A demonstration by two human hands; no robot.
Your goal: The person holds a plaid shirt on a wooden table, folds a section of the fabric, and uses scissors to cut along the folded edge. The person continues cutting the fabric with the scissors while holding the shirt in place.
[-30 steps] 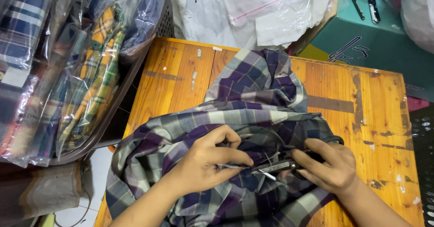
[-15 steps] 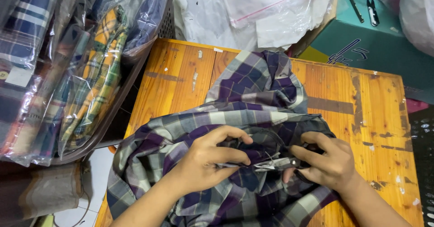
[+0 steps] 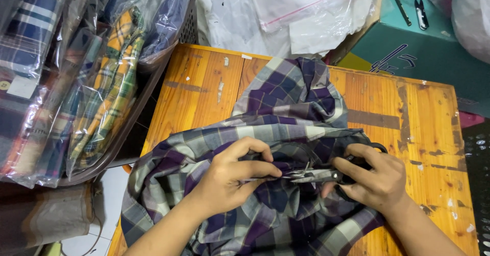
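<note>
Purple-grey plaid shirt [image 3: 286,133] bunched on orange wooden worktop [image 3: 204,93], spreads from centre to near edge. Left hand [image 3: 232,177] pinches fold of shirt, thumb and fingers pressed together on fabric. Right hand [image 3: 375,177] closed round black handles of scissors [image 3: 316,174], metal blades point left, tips just beside left fingertips, on cloth. Hands near each other, not touching. Left of worktop: basket [image 3: 153,77] with plaid shirts in clear bags [image 3: 97,82]. Behind worktop: plastic bags [image 3: 286,11], teal box [image 3: 434,47].
</note>
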